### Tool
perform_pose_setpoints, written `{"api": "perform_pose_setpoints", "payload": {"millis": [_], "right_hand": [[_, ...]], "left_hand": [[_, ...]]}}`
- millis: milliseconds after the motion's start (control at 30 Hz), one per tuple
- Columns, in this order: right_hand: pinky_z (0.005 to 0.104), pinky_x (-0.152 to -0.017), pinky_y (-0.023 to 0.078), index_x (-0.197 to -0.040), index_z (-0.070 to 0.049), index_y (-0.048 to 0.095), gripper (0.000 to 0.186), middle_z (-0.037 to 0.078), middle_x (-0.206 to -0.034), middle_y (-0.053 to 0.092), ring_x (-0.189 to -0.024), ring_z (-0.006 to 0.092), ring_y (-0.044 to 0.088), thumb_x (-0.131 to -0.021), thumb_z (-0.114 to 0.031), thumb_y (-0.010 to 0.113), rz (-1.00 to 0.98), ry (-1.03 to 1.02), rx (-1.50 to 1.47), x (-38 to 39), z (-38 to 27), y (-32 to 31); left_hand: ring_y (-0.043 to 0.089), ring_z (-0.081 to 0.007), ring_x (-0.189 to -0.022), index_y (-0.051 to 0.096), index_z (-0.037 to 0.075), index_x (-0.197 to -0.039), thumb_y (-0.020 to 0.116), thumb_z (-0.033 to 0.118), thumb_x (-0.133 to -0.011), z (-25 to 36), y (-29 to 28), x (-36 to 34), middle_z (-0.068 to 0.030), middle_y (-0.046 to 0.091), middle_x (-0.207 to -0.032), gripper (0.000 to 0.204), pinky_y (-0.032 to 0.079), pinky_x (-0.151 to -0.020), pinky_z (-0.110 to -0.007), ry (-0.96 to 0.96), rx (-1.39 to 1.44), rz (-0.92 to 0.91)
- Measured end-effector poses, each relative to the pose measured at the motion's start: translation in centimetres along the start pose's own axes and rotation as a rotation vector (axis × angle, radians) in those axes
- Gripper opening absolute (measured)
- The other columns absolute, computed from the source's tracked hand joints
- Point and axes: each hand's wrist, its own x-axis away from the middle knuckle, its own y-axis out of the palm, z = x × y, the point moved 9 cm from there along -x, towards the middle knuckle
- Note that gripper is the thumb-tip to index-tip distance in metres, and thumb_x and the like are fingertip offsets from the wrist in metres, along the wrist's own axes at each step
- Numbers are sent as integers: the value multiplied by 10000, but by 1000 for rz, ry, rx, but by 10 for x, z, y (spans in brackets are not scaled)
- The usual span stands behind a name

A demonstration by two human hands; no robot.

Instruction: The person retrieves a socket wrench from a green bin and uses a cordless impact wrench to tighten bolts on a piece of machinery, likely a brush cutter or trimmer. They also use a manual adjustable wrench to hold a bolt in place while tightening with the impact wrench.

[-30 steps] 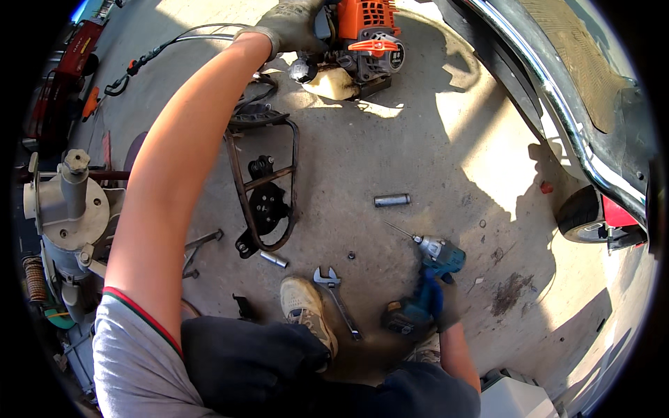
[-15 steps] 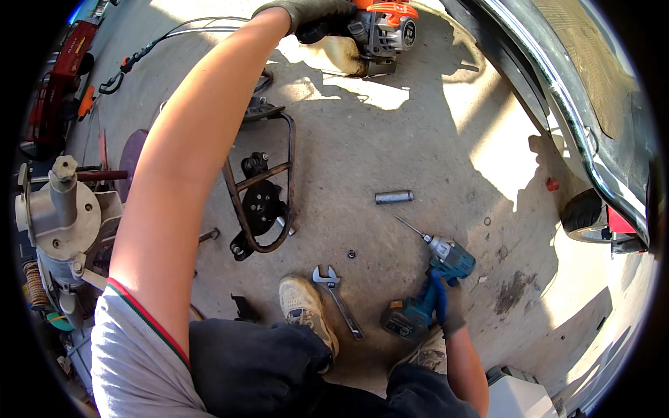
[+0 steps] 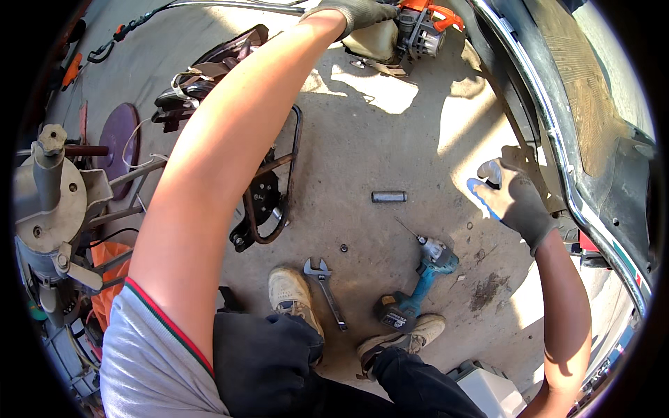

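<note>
At the far edge of the floor my left hand (image 3: 364, 12), in a dark glove, is closed on a small orange-and-grey engine (image 3: 421, 35) with a whitish tank. Its fingertips are partly hidden there. My right hand (image 3: 519, 205) wears a grey and blue glove and hangs over the floor at the right, empty, thumb and bent fingers apart. Nearest to it lies a teal cordless driver (image 3: 424, 279) with a long thin bit, its black battery close to my right shoe. An adjustable wrench (image 3: 325, 292) lies between my shoes. Farther off are a small nut (image 3: 343, 248) and a metal socket-like cylinder (image 3: 389, 196).
A bent tubular metal frame with a black plate (image 3: 265, 198) lies left of centre, partly behind my left arm. A grey machine (image 3: 52, 202) and a purple disc (image 3: 118, 150) stand at the left. A vehicle's edge (image 3: 557, 132) runs along the right.
My right hand has let go of the cordless driver and moved up and to the right. The driver now lies on the floor. The engine has shifted slightly right with my left hand on it.
</note>
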Motion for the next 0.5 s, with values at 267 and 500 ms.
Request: {"api": "perform_pose_setpoints", "payload": {"millis": [267,500], "right_hand": [[272,-713,580,-1423,40,362,823,164,-1051,641,-847,193,673,-835,-384,750,345,266,-896,-115,-33,-22],[318,-858,524,-1495,13,230,903,224,-1317,509,-1129,270,584,-845,-402,698,435,176,-1139,-164,-19,-12]], "left_hand": [[663,-221,-976,646,46,-1180,789,326,-739,-59,31,-20,-137,689,-1089,541,515,-900,-321,-161,311,86],[682,-239,-901,636,3,-1132,789,292,-702,-15,18,22,-159,703,-1012,541,529,-856,-339,-207,356,190]]}}
